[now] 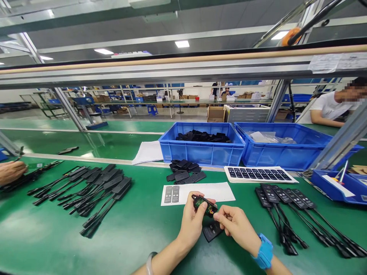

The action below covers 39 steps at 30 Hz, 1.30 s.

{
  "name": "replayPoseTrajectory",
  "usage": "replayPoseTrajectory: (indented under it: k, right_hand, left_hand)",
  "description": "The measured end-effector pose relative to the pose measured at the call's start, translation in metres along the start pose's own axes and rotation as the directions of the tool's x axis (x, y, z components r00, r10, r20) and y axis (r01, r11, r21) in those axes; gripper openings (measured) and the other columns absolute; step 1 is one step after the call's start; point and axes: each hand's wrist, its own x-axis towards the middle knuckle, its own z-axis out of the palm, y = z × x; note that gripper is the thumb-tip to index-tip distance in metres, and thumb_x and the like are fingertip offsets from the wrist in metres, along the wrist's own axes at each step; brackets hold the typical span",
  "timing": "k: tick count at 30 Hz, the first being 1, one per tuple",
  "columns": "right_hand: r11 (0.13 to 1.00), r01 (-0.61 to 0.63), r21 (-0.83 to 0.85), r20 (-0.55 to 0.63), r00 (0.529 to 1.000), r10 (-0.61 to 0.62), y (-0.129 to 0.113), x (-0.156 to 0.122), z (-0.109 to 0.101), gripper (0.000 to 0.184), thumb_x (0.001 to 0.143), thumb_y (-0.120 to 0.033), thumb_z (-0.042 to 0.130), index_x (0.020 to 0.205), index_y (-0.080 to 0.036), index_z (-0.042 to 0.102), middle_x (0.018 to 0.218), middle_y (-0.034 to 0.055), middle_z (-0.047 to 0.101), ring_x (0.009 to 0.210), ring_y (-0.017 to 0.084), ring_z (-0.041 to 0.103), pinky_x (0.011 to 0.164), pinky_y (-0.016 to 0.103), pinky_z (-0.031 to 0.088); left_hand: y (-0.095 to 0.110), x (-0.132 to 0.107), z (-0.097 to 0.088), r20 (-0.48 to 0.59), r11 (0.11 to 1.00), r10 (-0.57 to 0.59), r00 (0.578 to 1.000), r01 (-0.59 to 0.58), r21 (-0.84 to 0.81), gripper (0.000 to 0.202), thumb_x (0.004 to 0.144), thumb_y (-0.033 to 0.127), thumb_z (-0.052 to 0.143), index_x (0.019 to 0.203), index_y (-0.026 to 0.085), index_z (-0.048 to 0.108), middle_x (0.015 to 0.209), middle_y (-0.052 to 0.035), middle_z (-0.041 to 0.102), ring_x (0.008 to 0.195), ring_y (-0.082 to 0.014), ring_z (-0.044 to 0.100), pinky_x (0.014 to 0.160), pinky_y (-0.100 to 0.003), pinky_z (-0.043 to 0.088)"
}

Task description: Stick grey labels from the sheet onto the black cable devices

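Note:
In my left hand (192, 215) is an open black plastic housing (197, 199), its green circuit board (204, 208) facing up. Red and yellow wires show at its right end. My right hand (233, 225) is closed in a pinch at that end; whatever sits between the fingertips is hidden. Under my hands a black labelled controller (211, 232) lies on the green table, partly covered. Just beyond is a white label sheet (210, 191) with two grey labels (172, 194) at its left. Behind it lies a pile of black covers (183, 172).
Cabled black units (107, 179) lie at left, labelled ones (271, 194) at right. A blue bin (200, 152) of black parts stands beside another blue bin (281, 154). A printed label sheet (258, 173) lies before them. Another person's hand (13, 172) is at far left.

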Motion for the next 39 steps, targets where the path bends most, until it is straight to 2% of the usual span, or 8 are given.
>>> replayPoseTrajectory:
  k: [8,14,18,20,24,30,35,39]
  right_hand:
    - [0.991,0.058,-0.122,-0.109,0.991,-0.072,-0.001,-0.003,0.006,0.035,0.087,-0.046,0.048,0.062,-0.021,0.046,0.052,-0.0035,0.051,0.044,0.011,0.044,0.047,0.024,0.032]
    - [0.992,0.121,-0.040,0.017,0.993,-0.120,-0.006,0.002,-0.010,0.029,0.083,-0.045,0.055,0.070,-0.020,0.053,0.061,-0.0029,0.052,0.056,0.013,0.047,0.054,0.024,0.035]
    - [0.939,0.143,-0.313,0.139,0.985,-0.104,-0.009,-0.001,-0.022,0.016,0.079,-0.035,0.062,0.086,-0.021,0.060,0.081,-0.0006,0.056,0.068,0.015,0.048,0.062,0.025,0.037]
    - [0.865,0.111,-0.489,0.136,0.989,-0.050,-0.007,-0.003,-0.020,0.027,0.070,-0.027,0.071,0.094,-0.023,0.058,0.094,0.0011,0.055,0.078,0.017,0.051,0.067,0.026,0.038]
    - [0.791,0.105,-0.603,0.161,0.987,-0.008,-0.001,-0.003,-0.015,0.026,0.068,-0.018,0.071,0.084,-0.022,0.050,0.089,-0.0008,0.055,0.079,0.018,0.052,0.067,0.026,0.037]
    - [0.844,0.149,-0.516,0.135,0.987,-0.092,0.000,0.000,-0.035,0.010,0.080,-0.016,0.052,0.082,-0.024,0.047,0.066,-0.0056,0.050,0.062,0.015,0.051,0.057,0.026,0.035]
    - [0.978,0.150,-0.147,-0.182,0.967,-0.176,-0.004,0.002,-0.049,0.023,0.092,-0.041,0.042,0.105,-0.023,0.050,0.080,-0.0006,0.048,0.061,0.014,0.054,0.049,0.025,0.041]
    - [0.973,0.220,0.070,-0.229,0.953,-0.199,-0.009,0.002,-0.048,0.030,0.090,-0.044,0.050,0.110,-0.021,0.054,0.083,-0.0001,0.051,0.055,0.009,0.045,0.052,0.025,0.041]
  left_hand:
    - [-0.002,-0.004,0.002,-0.031,0.997,0.059,0.998,-0.057,0.054,0.019,0.091,0.035,0.055,0.099,0.021,0.044,0.104,-0.0098,0.070,0.094,-0.0223,0.065,0.089,-0.039,0.047]
    - [0.009,0.004,0.003,-0.070,0.985,-0.128,0.989,0.119,-0.123,0.030,0.084,0.037,0.064,0.099,0.019,0.047,0.090,-0.0069,0.073,0.079,-0.0180,0.067,0.073,-0.029,0.050]
    - [0.013,0.017,-0.006,-0.129,0.927,-0.318,0.939,0.279,-0.252,0.033,0.079,0.035,0.068,0.101,0.014,0.054,0.077,-0.0036,0.070,0.059,-0.0100,0.061,0.054,-0.019,0.044]
    - [0.011,0.021,-0.011,-0.138,0.903,-0.378,0.915,0.332,-0.272,0.032,0.078,0.033,0.067,0.101,0.012,0.057,0.071,-0.0016,0.067,0.054,-0.0078,0.056,0.047,-0.017,0.039]
    - [0.008,0.020,-0.014,-0.083,0.876,-0.439,0.895,0.405,-0.261,0.034,0.076,0.034,0.067,0.101,0.012,0.059,0.069,-0.0013,0.064,0.054,-0.0089,0.054,0.044,-0.018,0.038]
    - [0.010,0.015,-0.012,0.076,0.893,-0.387,0.919,0.394,-0.219,0.050,0.055,0.005,0.073,0.103,0.014,0.060,0.082,-0.0017,0.067,0.070,-0.0085,0.057,0.061,-0.017,0.043]
    - [0.006,0.013,-0.012,0.166,0.910,-0.390,0.906,0.407,-0.084,0.056,0.062,0.012,0.076,0.114,0.015,0.058,0.091,-0.0039,0.067,0.072,-0.0118,0.062,0.062,-0.022,0.047]
    - [0.001,0.009,-0.008,0.235,0.899,-0.414,0.879,0.436,-0.046,0.063,0.063,0.019,0.079,0.121,0.017,0.055,0.098,-0.0065,0.066,0.067,-0.0128,0.065,0.060,-0.024,0.051]
